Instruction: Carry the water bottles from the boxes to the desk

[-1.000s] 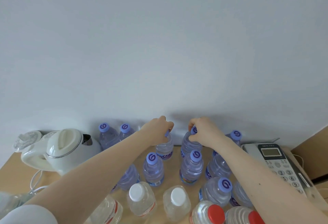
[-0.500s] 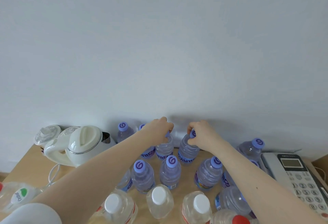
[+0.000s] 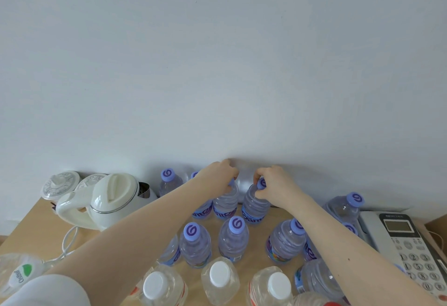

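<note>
While the person reached across the bench, the head camera, the only view there was, looked down both bare forearms to the back row against the wall. The left hand had its fingers curled over the top of the left bottle, hiding most of its cap. The right hand pinched the right bottle about its neck, with the purple cap showing between thumb and fingers. So both hands were clamped, each on its own bottle, and the two bottles stood upright just beside each other, seemingly with their bases on the bench, close to the wall. Other purple-capped bottles stood in front of them, and white-capped bottles stood nearer the person. A white kettle sat to the left with its cord, and a telephone to the right. No boxes showed. To my eye the step in hand was setting this pair down in line with the rest. Doing it well would mean making sure each base sat flat before loosening the fingers, then letting go straight upward. The forearms would need drawing back high enough to clear the caps beneath them, since the right forearm passed just over a front bottle and a brush there could topple a row.
</note>
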`<state>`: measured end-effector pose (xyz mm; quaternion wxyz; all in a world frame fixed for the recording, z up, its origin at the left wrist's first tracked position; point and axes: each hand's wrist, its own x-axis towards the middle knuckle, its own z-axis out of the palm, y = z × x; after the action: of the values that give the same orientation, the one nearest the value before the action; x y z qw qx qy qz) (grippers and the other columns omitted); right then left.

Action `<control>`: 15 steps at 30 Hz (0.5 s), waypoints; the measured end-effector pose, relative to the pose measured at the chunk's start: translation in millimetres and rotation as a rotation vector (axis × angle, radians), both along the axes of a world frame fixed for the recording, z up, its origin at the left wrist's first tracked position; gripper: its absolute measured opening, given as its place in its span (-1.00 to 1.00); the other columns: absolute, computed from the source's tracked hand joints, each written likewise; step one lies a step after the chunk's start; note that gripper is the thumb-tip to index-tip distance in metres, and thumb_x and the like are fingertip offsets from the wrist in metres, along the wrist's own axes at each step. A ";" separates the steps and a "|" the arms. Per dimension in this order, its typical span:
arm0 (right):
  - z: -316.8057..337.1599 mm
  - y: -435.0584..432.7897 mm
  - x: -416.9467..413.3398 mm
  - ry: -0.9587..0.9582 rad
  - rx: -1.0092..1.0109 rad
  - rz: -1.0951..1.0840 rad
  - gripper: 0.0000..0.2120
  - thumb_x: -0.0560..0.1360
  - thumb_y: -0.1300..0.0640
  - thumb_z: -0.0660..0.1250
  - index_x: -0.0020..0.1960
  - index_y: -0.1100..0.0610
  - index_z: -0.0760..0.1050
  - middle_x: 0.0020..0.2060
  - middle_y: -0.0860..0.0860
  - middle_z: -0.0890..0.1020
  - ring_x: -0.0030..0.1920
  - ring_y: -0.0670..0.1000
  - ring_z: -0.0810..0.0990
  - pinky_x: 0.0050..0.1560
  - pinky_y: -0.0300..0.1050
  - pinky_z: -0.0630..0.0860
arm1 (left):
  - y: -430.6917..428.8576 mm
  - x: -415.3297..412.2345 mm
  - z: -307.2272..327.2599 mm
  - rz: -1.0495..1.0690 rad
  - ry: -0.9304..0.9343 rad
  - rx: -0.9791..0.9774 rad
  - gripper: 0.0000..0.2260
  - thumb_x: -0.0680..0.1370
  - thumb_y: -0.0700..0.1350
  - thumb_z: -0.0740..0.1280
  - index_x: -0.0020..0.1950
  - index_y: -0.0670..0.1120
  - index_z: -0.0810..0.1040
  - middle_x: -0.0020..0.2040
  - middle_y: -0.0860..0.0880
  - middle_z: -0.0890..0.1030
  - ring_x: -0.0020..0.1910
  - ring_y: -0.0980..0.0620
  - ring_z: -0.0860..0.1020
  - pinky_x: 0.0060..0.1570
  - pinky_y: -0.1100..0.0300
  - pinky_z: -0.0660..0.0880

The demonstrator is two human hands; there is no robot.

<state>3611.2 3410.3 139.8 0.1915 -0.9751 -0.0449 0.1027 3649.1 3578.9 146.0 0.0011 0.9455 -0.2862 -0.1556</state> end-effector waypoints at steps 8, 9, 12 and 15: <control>0.3 -1.2 0.6 -0.029 0.010 0.000 -0.77 0.45 0.27 0.32 0.10 0.21 0.56 -0.18 0.00 0.43 -0.09 -0.02 0.35 -0.22 -0.18 0.27 | 2.9 -3.3 0.5 -0.013 -0.051 0.004 -0.73 0.58 -0.15 0.25 0.27 -0.16 0.43 0.16 -0.16 0.43 0.03 -0.14 0.50 -0.10 0.11 0.38; 0.6 -0.7 0.3 -0.031 0.016 -0.002 -0.78 0.45 0.28 0.32 0.09 0.21 0.56 -0.17 0.01 0.44 -0.10 -0.01 0.36 -0.22 -0.18 0.28 | 2.5 -4.5 1.8 -0.020 -0.066 0.002 -0.71 0.59 -0.12 0.26 0.29 -0.15 0.42 0.17 -0.16 0.42 0.03 -0.14 0.50 -0.10 0.10 0.39; -1.0 1.9 1.1 -0.030 0.034 -0.021 -0.80 0.44 0.27 0.33 0.06 0.22 0.57 -0.14 0.08 0.48 -0.13 0.04 0.42 -0.23 -0.17 0.30 | 1.6 -8.6 5.3 -0.033 -0.135 0.000 -0.67 0.59 -0.05 0.25 0.34 -0.11 0.39 0.20 -0.11 0.41 0.07 -0.11 0.47 -0.12 0.12 0.39; -1.5 5.5 3.8 -0.047 0.048 -0.043 -0.82 0.43 0.25 0.34 0.02 0.24 0.57 -0.09 0.15 0.55 -0.14 0.08 0.48 -0.23 -0.17 0.33 | 3.7 -11.7 7.2 -0.027 -0.213 0.009 -0.69 0.60 -0.03 0.23 0.32 -0.09 0.39 0.20 -0.08 0.41 0.12 -0.08 0.44 -0.12 0.12 0.41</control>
<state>3614.9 3415.8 138.3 0.2159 -0.9731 -0.0310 0.0747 3637.4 3582.6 153.2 -0.0358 0.9527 -0.2966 -0.0556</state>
